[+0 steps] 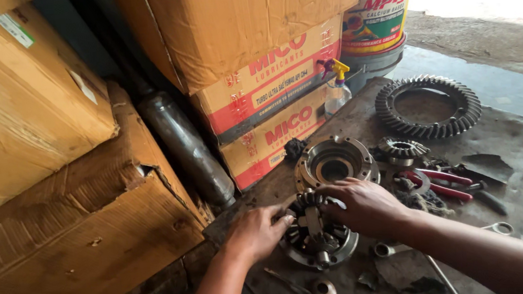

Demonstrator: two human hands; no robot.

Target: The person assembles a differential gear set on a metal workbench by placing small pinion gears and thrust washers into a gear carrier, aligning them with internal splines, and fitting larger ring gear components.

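Note:
A round metal differential housing half (317, 241) with small bevel gears and a cross shaft inside lies on a greasy metal workbench (516, 135). My left hand (258, 230) grips its left rim, fingers curled on a small gear. My right hand (361, 204) rests over its top, fingers closed on the gears there. Just behind them sits the other housing half (333, 160), an open flanged metal ring. A small bevel gear (402, 148) lies to its right.
A large ring gear (428, 106) lies at the bench's far right. Red-handled pliers (444, 182), a wrench (501, 228) and a small bearing (324, 290) lie nearby. Stacked cardboard boxes (268, 82), a spray bottle (337, 88), a grease bucket (376, 14) and a metal cylinder (185, 148) stand behind.

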